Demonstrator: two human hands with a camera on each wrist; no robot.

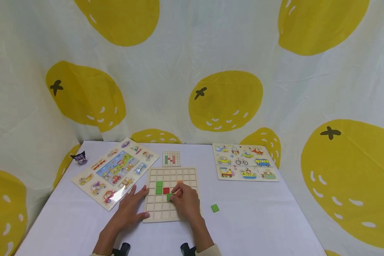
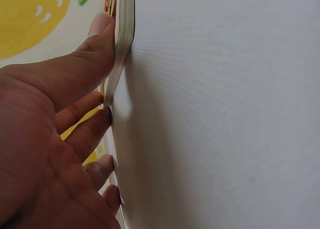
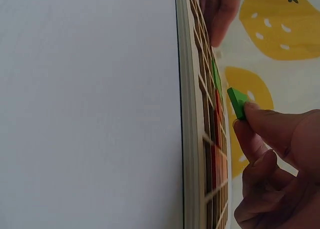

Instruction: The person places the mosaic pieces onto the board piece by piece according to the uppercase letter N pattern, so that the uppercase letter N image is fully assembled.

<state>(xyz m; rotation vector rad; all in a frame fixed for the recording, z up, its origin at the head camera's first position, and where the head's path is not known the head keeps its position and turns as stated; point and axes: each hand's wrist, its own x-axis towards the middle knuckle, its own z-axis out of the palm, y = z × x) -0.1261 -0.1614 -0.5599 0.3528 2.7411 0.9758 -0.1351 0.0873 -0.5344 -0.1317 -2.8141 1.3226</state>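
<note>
A wooden grid board (image 1: 158, 214) lies on the table with green tiles (image 1: 159, 191), a red tile (image 1: 166, 190) and an orange tile (image 1: 180, 182) in its cells. My right hand (image 1: 187, 203) pinches a green tile (image 3: 238, 103) between thumb and finger, held just above the board. My left hand (image 1: 129, 209) lies at the board's left edge, fingers spread and fairly straight; its thumb (image 2: 97, 44) touches the board's side. Behind the board is a small pattern card (image 1: 171, 159) with coloured squares. Part of the board's right side is hidden by my right hand.
One loose green tile (image 1: 214, 208) lies right of the board. A vehicle puzzle board (image 1: 92, 170) sits at the left, partly beside my left hand. Another peg puzzle (image 1: 246, 163) is at the back right. A small dark figurine (image 1: 80, 158) stands at the far left.
</note>
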